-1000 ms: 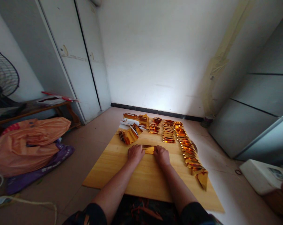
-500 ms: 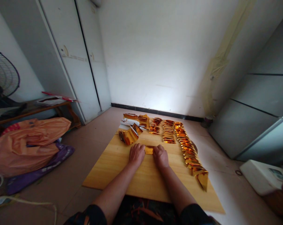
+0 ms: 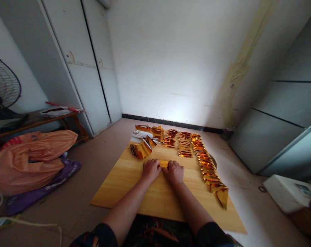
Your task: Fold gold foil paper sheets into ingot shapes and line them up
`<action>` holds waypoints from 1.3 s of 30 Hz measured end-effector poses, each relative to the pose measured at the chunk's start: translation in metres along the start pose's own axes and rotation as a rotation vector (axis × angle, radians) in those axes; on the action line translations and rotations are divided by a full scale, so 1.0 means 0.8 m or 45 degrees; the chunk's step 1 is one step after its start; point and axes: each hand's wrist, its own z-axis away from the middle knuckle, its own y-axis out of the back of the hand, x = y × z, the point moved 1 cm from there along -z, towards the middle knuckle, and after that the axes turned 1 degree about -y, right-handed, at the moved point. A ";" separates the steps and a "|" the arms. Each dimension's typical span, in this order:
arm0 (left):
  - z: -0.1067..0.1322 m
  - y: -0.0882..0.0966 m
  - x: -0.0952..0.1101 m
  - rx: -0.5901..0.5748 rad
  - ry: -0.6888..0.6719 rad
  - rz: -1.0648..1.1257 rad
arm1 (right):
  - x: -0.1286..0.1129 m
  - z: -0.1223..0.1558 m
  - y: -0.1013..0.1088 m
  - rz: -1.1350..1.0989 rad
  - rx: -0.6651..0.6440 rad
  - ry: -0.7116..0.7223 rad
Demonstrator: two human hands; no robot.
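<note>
My left hand and my right hand lie side by side on a wooden board, fingers curled down onto a small gold foil paper. Only a sliver of the paper shows between and just beyond the knuckles. A loose pile of gold foil sheets sits just beyond my left hand. Rows of folded gold pieces run across the far part of the board, and a long line of them trails down its right side.
The board rests on a tiled floor. An orange plastic bag over a purple one lies at the left, with a fan and a low wooden bench behind. White cupboard doors stand at the back left. A white box sits at the right.
My hands have drawn closer together over the gold paper, so less of it shows between them than a second ago.
</note>
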 end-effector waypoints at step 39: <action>0.006 -0.011 -0.024 0.126 -0.165 0.255 | 0.028 -0.006 -0.007 -0.325 -0.040 -0.034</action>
